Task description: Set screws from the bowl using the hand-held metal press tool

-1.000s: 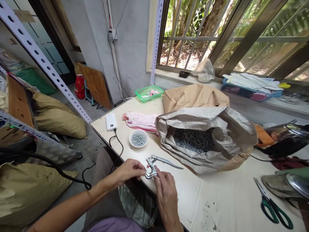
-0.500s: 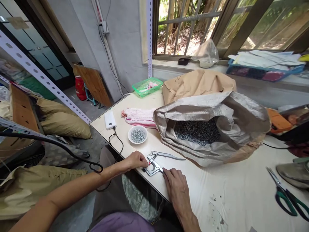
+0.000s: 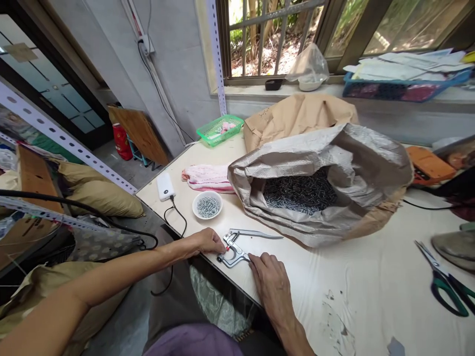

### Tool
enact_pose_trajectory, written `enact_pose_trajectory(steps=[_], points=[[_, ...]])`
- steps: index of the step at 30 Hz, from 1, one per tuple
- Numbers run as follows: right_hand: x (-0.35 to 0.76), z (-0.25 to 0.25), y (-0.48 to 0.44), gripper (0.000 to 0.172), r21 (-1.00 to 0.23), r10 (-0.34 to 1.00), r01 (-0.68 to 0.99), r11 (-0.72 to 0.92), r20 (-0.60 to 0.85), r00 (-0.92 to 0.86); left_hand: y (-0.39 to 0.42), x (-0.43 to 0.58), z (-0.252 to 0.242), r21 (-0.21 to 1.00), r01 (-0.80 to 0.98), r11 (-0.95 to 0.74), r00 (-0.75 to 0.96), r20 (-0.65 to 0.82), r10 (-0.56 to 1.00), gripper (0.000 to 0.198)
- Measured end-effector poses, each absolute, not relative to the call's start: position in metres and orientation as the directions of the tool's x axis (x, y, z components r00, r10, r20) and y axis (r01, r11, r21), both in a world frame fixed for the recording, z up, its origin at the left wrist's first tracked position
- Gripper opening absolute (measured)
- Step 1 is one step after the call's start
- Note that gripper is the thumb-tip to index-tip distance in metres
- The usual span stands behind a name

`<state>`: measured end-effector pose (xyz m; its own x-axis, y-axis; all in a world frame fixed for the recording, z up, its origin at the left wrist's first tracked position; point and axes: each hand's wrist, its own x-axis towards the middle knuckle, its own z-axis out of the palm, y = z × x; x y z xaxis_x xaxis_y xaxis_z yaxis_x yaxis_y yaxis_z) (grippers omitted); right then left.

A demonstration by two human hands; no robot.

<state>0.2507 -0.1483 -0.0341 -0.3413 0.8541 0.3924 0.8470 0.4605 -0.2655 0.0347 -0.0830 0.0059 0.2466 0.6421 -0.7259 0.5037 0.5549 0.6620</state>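
Observation:
Silver hand press pliers (image 3: 234, 257) with a C-shaped jaw, a spring and a red part lie on the table near its front edge, their handles spread apart. My right hand (image 3: 272, 282) grips the end of the lower handle. At the jaw, the fingertips of my left hand (image 3: 208, 241) are pinched together beside the red part; whatever they hold is too small to make out. Just beyond the left hand stands a white bowl (image 3: 194, 210) of small shiny metal pieces. An open woven sack (image 3: 356, 183) holds a mass of dark metal pieces (image 3: 299, 193).
A white power bank (image 3: 165, 186) with a black cable lies at the table's left edge. Behind are a pink-and-white cloth (image 3: 208, 177) and a green basket (image 3: 218, 131). Scissors (image 3: 441, 282) lie at the right. A blue basket (image 3: 389, 90) sits on the windowsill.
The view has shifted slightly. Both hands stay at the pliers with nearly the same hold; the handles remain spread.

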Motion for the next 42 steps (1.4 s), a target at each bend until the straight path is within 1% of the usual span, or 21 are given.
enact_pose_trajectory(steps=[6,10,13,16,21,26,28,29,30,31,32,33,34,35,36,37,39,42], points=[[0.249,-0.034,-0.149,0.024,-0.291,0.86,0.844,0.45,0.396,-0.322,-0.083,0.037,0.006,0.631,0.531,0.565,0.196,-0.741,0.643,0.039],[0.248,-0.036,-0.15,0.026,-0.307,0.869,0.845,0.438,0.384,-0.312,-0.08,0.038,0.008,0.556,0.541,0.631,0.191,-0.812,0.552,0.038],[0.248,-0.037,-0.151,0.025,-0.307,0.864,0.844,0.44,0.399,-0.305,-0.078,0.037,0.009,0.542,0.527,0.654,0.229,-0.832,0.505,0.038],[0.247,-0.037,-0.152,0.024,-0.297,0.86,0.849,0.436,0.414,-0.297,-0.08,0.035,0.007,0.526,0.523,0.67,0.218,-0.843,0.491,0.038],[0.246,-0.038,-0.153,0.023,-0.282,0.859,0.854,0.438,0.411,-0.305,-0.088,0.032,0.0,0.573,0.521,0.633,0.214,-0.806,0.552,0.037],[0.246,-0.037,-0.155,0.024,-0.272,0.864,0.862,0.427,0.405,-0.3,-0.087,0.032,-0.002,0.54,0.581,0.609,0.228,-0.826,0.515,0.03],[0.248,-0.035,-0.153,0.024,-0.281,0.867,0.858,0.429,0.395,-0.304,-0.091,0.034,0.001,0.55,0.611,0.569,0.227,-0.811,0.54,0.024],[0.249,-0.034,-0.152,0.024,-0.291,0.867,0.85,0.439,0.386,-0.315,-0.095,0.034,0.003,0.572,0.636,0.518,0.222,-0.778,0.588,0.021],[0.251,-0.032,-0.149,0.024,-0.301,0.867,0.842,0.449,0.376,-0.328,-0.102,0.035,0.005,0.604,0.67,0.432,0.215,-0.715,0.665,0.018],[0.254,-0.03,-0.145,0.024,-0.305,0.868,0.837,0.454,0.364,-0.338,-0.11,0.036,0.007,0.635,0.708,0.309,0.218,-0.613,0.76,0.016],[0.256,-0.029,-0.14,0.024,-0.298,0.87,0.84,0.453,0.353,-0.344,-0.119,0.037,0.007,0.652,0.742,0.154,0.242,-0.475,0.846,0.015],[0.259,-0.027,-0.134,0.025,-0.278,0.871,0.849,0.45,0.345,-0.349,-0.129,0.038,0.006,0.647,0.762,-0.016,0.291,-0.321,0.901,0.015],[0.261,-0.025,-0.127,0.027,-0.246,0.873,0.862,0.443,0.337,-0.353,-0.14,0.039,0.003,0.624,0.761,-0.179,0.358,-0.173,0.918,0.017],[0.262,-0.023,-0.12,0.03,-0.208,0.872,0.873,0.441,0.328,-0.363,-0.15,0.041,-0.001,0.592,0.741,-0.317,0.429,-0.053,0.902,0.019],[0.263,-0.021,-0.113,0.033,-0.17,0.872,0.881,0.442,0.313,-0.377,-0.159,0.042,-0.007,0.559,0.712,-0.424,0.491,0.034,0.87,0.022],[0.263,-0.018,-0.105,0.035,-0.135,0.87,0.884,0.448,0.293,-0.396,-0.166,0.043,-0.013,0.528,0.685,-0.502,0.54,0.095,0.837,0.025],[0.261,-0.012,-0.089,0.034,-0.088,0.866,0.878,0.471,0.237,-0.441,-0.176,0.044,-0.027,0.483,0.647,-0.59,0.595,0.165,0.787,0.031],[0.255,-0.003,-0.065,0.027,-0.106,0.844,0.841,0.53,0.162,-0.511,-0.18,0.041,-0.041,0.478,0.62,-0.622,0.624,0.18,0.761,0.035]])
